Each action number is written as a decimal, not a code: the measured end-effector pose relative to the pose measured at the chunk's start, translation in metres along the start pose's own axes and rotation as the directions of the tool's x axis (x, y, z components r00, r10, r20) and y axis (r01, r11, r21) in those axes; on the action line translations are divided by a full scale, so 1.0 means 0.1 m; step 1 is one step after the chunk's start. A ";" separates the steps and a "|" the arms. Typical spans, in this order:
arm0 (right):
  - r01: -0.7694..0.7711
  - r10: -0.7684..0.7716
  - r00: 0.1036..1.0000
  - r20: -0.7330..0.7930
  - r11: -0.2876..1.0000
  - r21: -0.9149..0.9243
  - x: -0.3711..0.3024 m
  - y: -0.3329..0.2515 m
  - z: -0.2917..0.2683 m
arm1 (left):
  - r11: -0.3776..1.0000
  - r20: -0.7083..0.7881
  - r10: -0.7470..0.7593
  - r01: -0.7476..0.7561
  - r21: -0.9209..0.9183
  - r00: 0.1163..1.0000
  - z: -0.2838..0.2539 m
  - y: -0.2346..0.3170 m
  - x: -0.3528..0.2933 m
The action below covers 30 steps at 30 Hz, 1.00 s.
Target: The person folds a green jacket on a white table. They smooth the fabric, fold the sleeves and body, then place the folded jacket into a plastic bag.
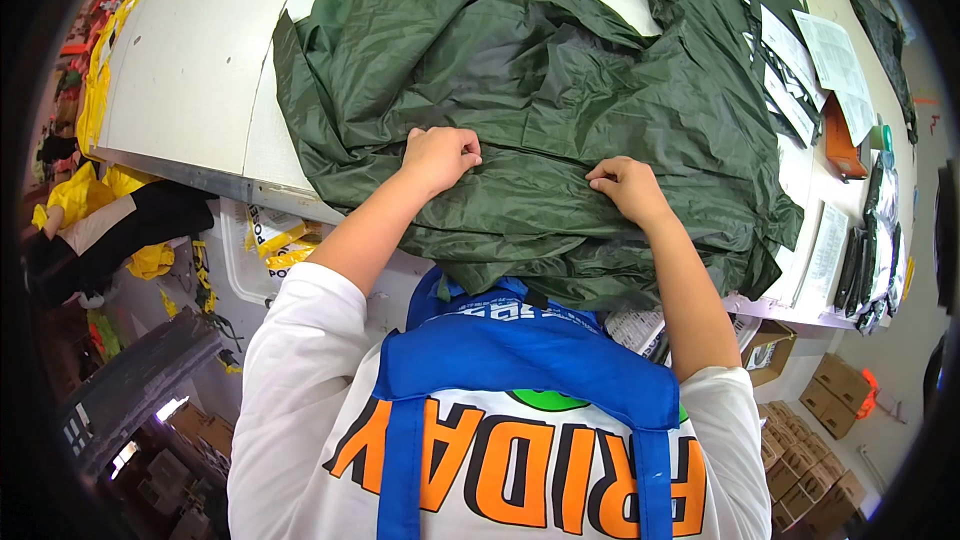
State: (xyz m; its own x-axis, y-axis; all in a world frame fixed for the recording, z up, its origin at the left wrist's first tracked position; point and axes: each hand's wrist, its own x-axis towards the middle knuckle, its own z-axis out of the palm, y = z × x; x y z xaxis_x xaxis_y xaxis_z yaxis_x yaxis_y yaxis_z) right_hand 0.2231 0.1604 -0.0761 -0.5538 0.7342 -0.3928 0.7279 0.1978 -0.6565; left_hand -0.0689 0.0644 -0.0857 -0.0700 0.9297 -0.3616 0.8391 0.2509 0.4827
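Note:
Spread in loose wrinkles over the white table (190,50) lies a dark green, shiny thin-fabric garment (570,70) that looks like rainwear. Its near part drapes over the table's front edge against my blue apron (520,360). My left hand (437,158) is closed, fingers pinching the fabric left of the middle. To the right, my right hand (628,188) pinches it too, thumb and fingertips together. Between the two hands a long crease or seam runs across the garment. Exactly what edge or layer sits inside each pinch is hidden by my fingers.
Paper sheets (835,65), an orange-brown box (843,143) and plastic-wrapped dark packs (878,230) line the table's right side. Below its left edge sits a white bin (240,255) with yellow-printed bags. Another person's hand (50,222) touches yellow fabric at far left. Cartons (815,460) stand lower right.

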 end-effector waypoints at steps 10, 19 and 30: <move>-0.145 0.145 0.988 0.062 0.989 -0.008 0.06 0.06 -0.02 | 0.999 0.081 0.035 -0.036 0.001 0.996 -0.01 -0.07 0.16; 0.044 -0.044 0.999 -0.019 0.999 -0.019 0.00 0.11 -0.03 | 0.915 0.113 -0.062 0.012 0.403 0.992 -0.30 0.03 -0.07; 0.170 -0.203 0.955 -0.217 0.972 -0.163 -0.12 -0.53 -0.01 | 0.933 -0.532 0.339 -0.204 0.298 0.776 -0.89 -0.01 -1.11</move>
State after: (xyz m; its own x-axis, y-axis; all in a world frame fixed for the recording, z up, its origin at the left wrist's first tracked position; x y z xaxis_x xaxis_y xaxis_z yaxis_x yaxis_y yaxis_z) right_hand 0.1915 0.1414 -0.0360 -0.5886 0.8020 -0.1018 0.6794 0.4225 -0.5999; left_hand -0.1095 -0.0154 0.0251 -0.0564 0.9499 0.3074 0.9575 -0.0357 0.2861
